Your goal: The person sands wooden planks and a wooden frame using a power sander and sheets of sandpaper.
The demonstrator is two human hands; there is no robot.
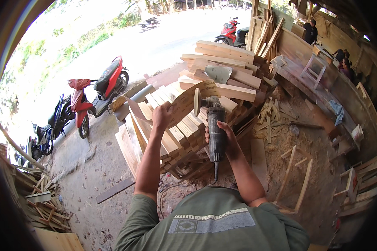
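Observation:
My left hand is closed on a long strip of sandpaper, its tan printed back showing. One end curls loosely left of the hand; the other rises to the right, close to the grinder's disc. My right hand is wrapped round the dark body of an angle grinder, which stands upright with its cord at the bottom. The round pad on its head faces left, toward the strip. Whether strip and pad touch, I cannot tell. Beneath both hands lies a big stack of sawn timber.
A cut piece of sandpaper lies on the stack. Red motorbikes stand at the left, another behind. Wooden frames and offcuts lie at the right. A power cord trails below. Other people are at the far right.

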